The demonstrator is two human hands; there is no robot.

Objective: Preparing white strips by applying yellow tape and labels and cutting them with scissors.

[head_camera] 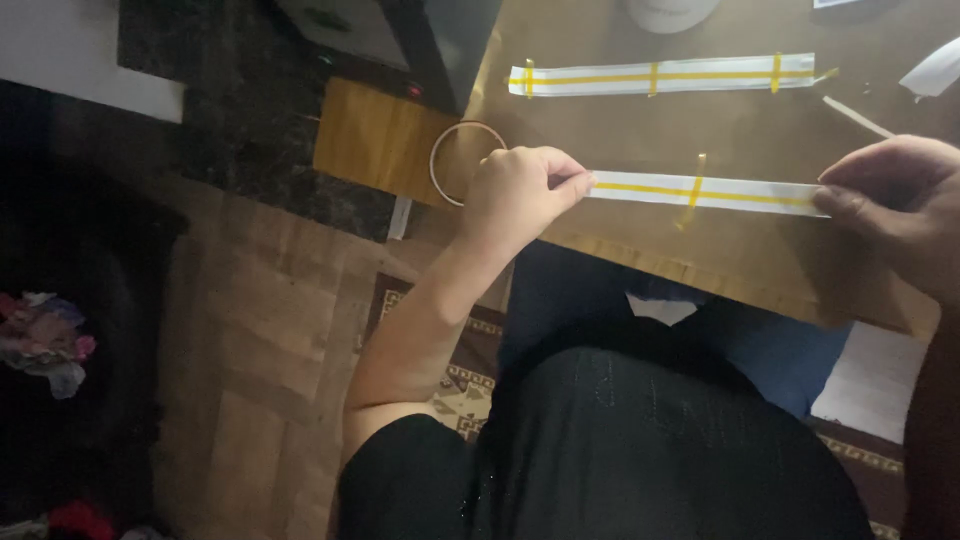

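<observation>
A long white strip (705, 192) with a yellow line along its length lies stretched across the wooden surface (760, 140) in the middle right of the frame. The left hand (520, 190) holds its left end, the grip narrow, thumb and fingertips pinched shut on the strip's edge. The right hand (895, 195), at the right edge of the frame, rests on the strip's other end with the fingers curled down over it; whether its grip pinches the strip or only presses on it cannot be told. A short piece of yellow tape (693, 190) crosses the strip between the two hands, slightly tilted.

Above it, in the upper middle of the frame, a second white strip (665, 76) lies flat on the surface, well apart from the first. It carries yellow lines along its length and three short yellow cross pieces.

Just left of the left hand, a thin ring (462, 163) lies at the corner of the surface, partly hidden behind the knuckles. A slim pale stick (858, 117) lies near the right hand, higher up. The bottom of a white round object (668, 14) shows at the top edge. Below the surface are the person's dark clothing, a patterned rug (462, 385) and a wooden floor (250, 330) at the left.
</observation>
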